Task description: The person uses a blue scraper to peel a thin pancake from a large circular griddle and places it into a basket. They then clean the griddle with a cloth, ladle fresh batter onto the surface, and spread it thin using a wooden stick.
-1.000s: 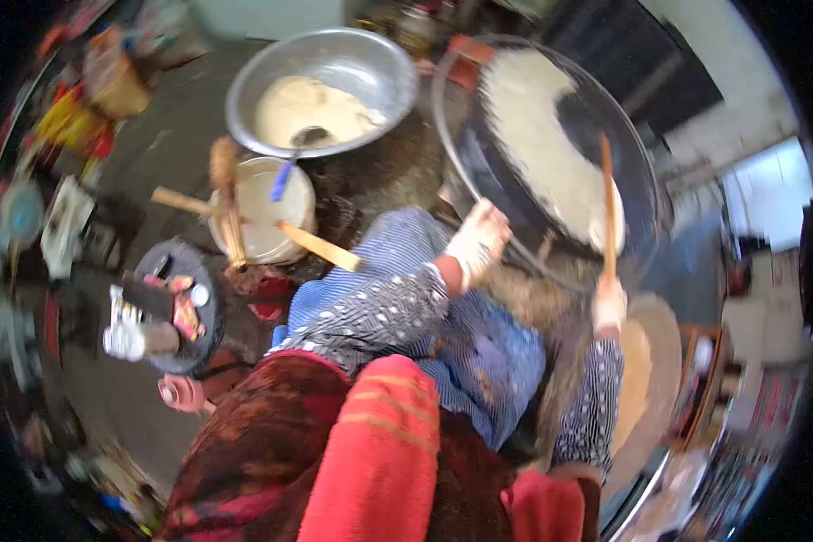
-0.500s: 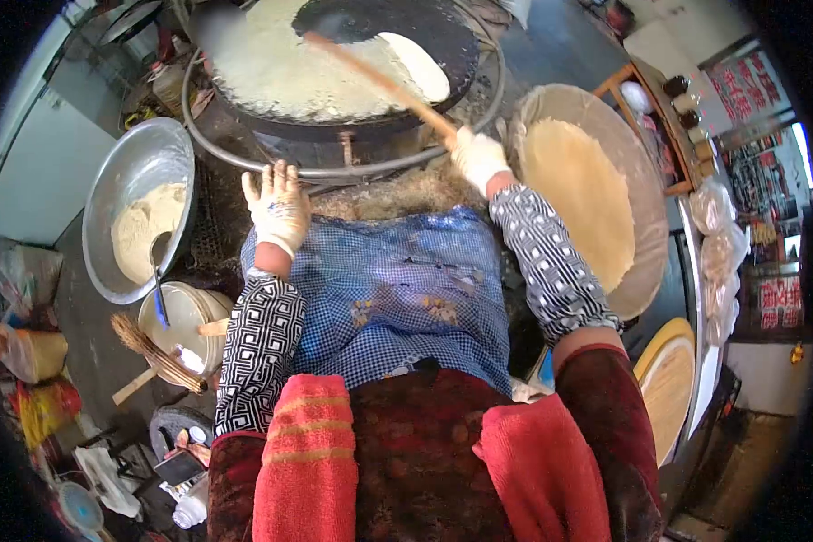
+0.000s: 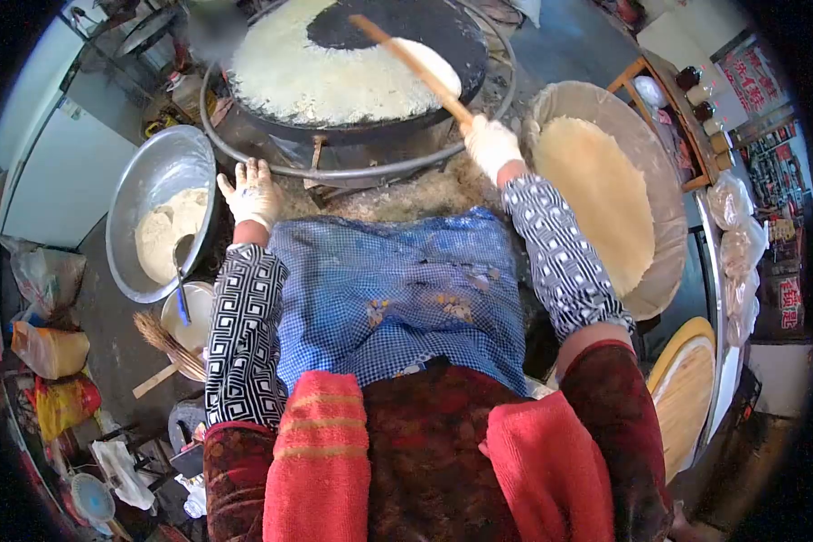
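Note:
My right hand (image 3: 493, 148), in a pale glove, is closed around the near end of a long wooden stick (image 3: 415, 70). The stick slants up and left over a big round black griddle (image 3: 348, 25), where pale batter (image 3: 321, 81) covers the left and front. A thicker, whiter patch of batter (image 3: 435, 68) lies under and right of the stick. My left hand (image 3: 251, 193), also gloved, has its fingers spread at the metal ring (image 3: 289, 169) around the griddle and holds nothing. Whether its fingertips touch the ring is hard to tell.
Left of me stands a metal basin (image 3: 128, 212) of flour-like pale stuff with a blue-handled ladle (image 3: 182, 303). Below it are a white bucket (image 3: 179, 316) and a straw whisk (image 3: 164, 341). At right, a large flatbread (image 3: 596, 194) lies in a lined basket (image 3: 668, 226), near a round wooden board (image 3: 682, 397).
The stick's far end has swung right and away across the griddle. My left hand has shifted left along the ring. The whole view has turned slightly.

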### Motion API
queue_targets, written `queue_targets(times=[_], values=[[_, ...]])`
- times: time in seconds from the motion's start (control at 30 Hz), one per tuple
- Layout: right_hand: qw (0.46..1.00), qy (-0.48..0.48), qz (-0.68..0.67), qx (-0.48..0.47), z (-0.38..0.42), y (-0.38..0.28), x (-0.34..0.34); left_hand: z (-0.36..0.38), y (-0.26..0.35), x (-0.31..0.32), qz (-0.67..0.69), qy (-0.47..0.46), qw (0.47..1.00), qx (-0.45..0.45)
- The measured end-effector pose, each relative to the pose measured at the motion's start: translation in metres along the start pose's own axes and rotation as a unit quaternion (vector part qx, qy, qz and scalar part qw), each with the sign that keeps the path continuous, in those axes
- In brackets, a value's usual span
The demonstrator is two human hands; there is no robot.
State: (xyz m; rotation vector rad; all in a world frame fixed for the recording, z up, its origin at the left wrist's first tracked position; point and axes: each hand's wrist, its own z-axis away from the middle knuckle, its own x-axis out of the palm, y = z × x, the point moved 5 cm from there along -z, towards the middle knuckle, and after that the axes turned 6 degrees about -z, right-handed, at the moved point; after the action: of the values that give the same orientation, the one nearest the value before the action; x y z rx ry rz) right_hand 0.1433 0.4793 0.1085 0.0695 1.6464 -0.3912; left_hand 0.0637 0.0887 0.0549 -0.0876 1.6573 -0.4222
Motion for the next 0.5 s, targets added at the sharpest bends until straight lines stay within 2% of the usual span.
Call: queue_targets(times=[0.03, 0.07, 0.1, 0.17, 0.2, 0.23, 0.27, 0.3, 0.33, 0.37, 0.4, 0.47, 0.5], values=[[0.999, -0.036, -0.003, -0.005, 0.009, -0.011, -0.008, 0.005, 0.008, -0.014, 0.009, 0.05, 0.999, 0.005], [0.996, -0.052, 0.04, -0.066, 0.01, -0.01, 0.008, 0.011, 0.026, -0.027, 0.037, 0.087, 0.995, 0.027], [0.995, -0.029, 0.028, -0.087, 0.004, 0.005, 0.03, 0.021, 0.046, -0.036, 0.065, 0.121, 0.989, 0.056], [0.997, 0.004, -0.071, 0.008, 0.003, 0.021, 0.011, 0.046, 0.091, -0.041, 0.131, 0.232, 0.956, 0.122], [0.991, 0.09, -0.083, -0.054, 0.0, 0.022, 0.008, 0.05, 0.103, -0.047, 0.149, 0.195, 0.959, 0.144], [0.983, 0.133, -0.115, -0.056, -0.011, 0.029, 0.022, 0.057, 0.109, -0.056, 0.167, 0.156, 0.958, 0.172], [0.986, 0.118, -0.097, -0.064, 0.001, 0.01, -0.002, 0.058, 0.112, -0.07, 0.124, 0.103, 0.974, 0.16], [0.994, 0.031, -0.099, -0.015, 0.003, 0.001, -0.011, 0.056, 0.112, -0.073, 0.077, 0.051, 0.985, 0.147], [0.996, 0.025, -0.045, -0.068, 0.006, -0.006, -0.004, 0.054, 0.107, -0.051, 0.054, 0.109, 0.982, 0.147], [0.998, 0.012, -0.024, -0.065, 0.009, -0.008, 0.0, 0.049, 0.1, -0.03, 0.031, 0.165, 0.977, 0.133], [0.998, -0.037, -0.004, -0.06, 0.003, -0.001, 0.02, 0.05, 0.097, -0.027, 0.024, 0.142, 0.98, 0.138], [0.998, -0.001, -0.051, 0.039, -0.007, 0.02, 0.019, 0.046, 0.086, -0.038, -0.017, 0.062, 0.989, 0.132], [0.994, 0.018, -0.067, 0.09, -0.017, 0.028, 0.015, 0.041, 0.086, -0.034, -0.018, 0.065, 0.989, 0.129]])
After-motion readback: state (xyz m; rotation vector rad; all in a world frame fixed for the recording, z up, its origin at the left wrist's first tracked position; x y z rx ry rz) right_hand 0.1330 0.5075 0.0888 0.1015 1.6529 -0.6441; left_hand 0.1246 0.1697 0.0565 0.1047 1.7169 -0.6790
